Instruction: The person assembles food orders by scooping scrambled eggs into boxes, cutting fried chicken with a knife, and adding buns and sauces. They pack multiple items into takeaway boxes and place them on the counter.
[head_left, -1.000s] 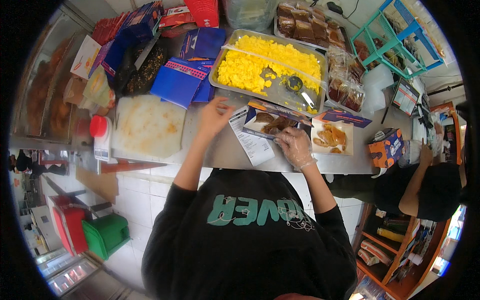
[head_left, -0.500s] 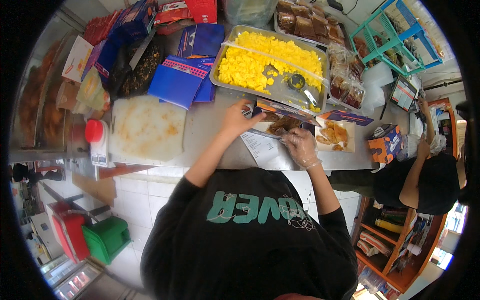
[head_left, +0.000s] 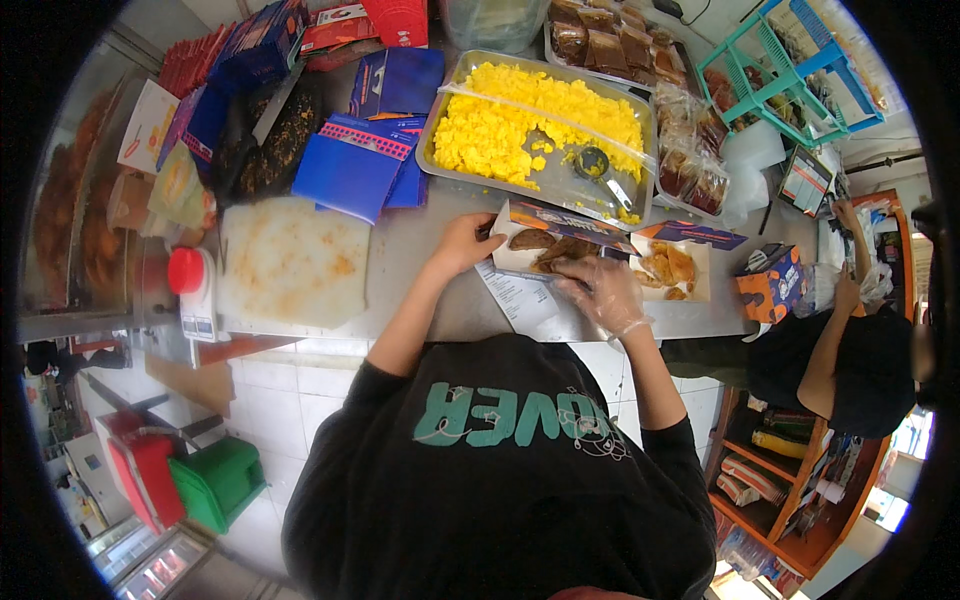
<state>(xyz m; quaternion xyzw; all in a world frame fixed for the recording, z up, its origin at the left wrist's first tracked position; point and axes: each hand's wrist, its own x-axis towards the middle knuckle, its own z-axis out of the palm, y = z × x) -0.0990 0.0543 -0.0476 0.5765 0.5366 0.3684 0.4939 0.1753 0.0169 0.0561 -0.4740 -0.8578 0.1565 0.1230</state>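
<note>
My left hand (head_left: 468, 244) grips the left end of a cardboard food box (head_left: 516, 268) with an orange-and-purple lid, its thumb over the rim. Browned pieces of food (head_left: 532, 239) lie inside the box. My right hand (head_left: 608, 292), in a clear plastic glove, reaches over the box's front edge with bent fingers on the food; what its fingertips hold is hidden. Just right of it stands a second open box (head_left: 697, 287) with golden fried pieces (head_left: 672, 268). A printed paper slip (head_left: 518, 300) lies on the counter, partly under the first box.
Behind the boxes is a metal tray (head_left: 480, 180) of crumbly yellow food with a black scoop (head_left: 592, 162). Blue folded cartons (head_left: 345, 168), a stained cutting board (head_left: 295, 262) and a red-capped container (head_left: 192, 280) are to the left. A co-worker (head_left: 845, 365) stands at right.
My left hand has closed in on the box's left end, and the box has tilted open toward me, showing more food. My right hand has shifted slightly further over the box.
</note>
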